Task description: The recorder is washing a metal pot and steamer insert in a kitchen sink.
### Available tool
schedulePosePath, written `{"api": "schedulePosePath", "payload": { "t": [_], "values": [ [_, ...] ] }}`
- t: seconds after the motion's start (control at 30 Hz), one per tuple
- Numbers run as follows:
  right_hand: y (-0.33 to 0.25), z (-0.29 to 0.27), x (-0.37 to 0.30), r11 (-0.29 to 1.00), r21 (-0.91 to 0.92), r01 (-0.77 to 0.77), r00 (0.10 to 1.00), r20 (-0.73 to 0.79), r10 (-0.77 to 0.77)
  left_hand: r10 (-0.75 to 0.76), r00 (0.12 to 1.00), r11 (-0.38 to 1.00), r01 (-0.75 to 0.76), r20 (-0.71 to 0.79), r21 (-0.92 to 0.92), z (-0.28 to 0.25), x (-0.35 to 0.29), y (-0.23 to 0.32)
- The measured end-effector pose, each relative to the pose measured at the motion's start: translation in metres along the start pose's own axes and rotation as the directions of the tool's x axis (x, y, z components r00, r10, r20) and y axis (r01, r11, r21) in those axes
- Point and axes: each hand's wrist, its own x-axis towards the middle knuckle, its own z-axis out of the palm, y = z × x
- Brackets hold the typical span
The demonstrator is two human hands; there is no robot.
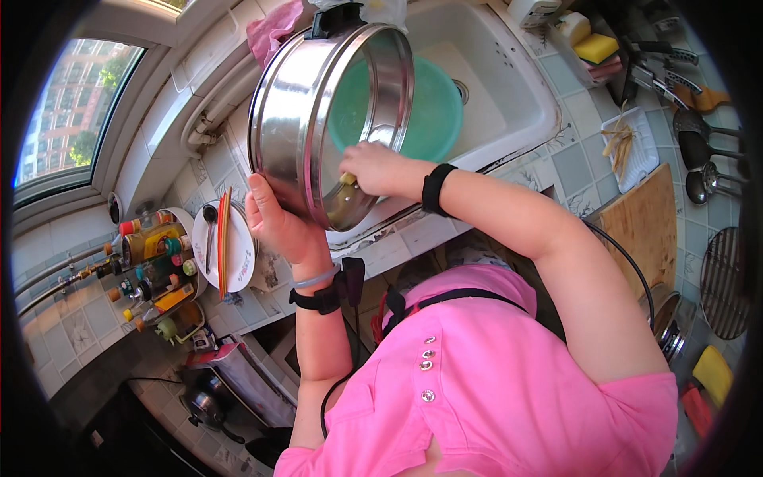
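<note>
A shiny steel steamer ring (286, 111) with a black handle (338, 20) is tilted on its side above the sink's left end. My left hand (278, 219) supports its lower outer wall, thumb up along the side, the other fingers mostly hidden behind the metal. My right hand (377, 167) reaches into the open ring, fingers closed on a small yellowish sponge (347, 179) against the lower inner wall. Through the ring and beside it, a green basin (437, 111) shows in the white sink (509, 79).
On the left, a white plate (248, 266) carries chopsticks and a spoon beside several bottles (155, 242). A pink cloth (273, 32) lies behind the ring. At right are a yellow sponge (596, 48), a wooden board (640, 226), hanging ladles (699, 155) and a wire rack (725, 282).
</note>
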Motion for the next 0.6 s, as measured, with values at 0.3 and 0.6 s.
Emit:
{"api": "schedulePosePath", "payload": {
  "t": [0.3, 0.6],
  "values": [
    [-0.007, 0.023, -0.006, 0.975, 0.219, 0.029, 0.990, -0.138, 0.001, 0.043, 0.998, 0.994, -0.047, 0.044, 0.102, -0.007, 0.002, -0.003],
    [0.049, -0.035, 0.004, 0.628, -0.772, -0.102, 0.988, -0.155, -0.030, 0.037, 0.999, 0.982, -0.040, 0.022, 0.187, 0.001, -0.010, 0.009]
  ]
}}
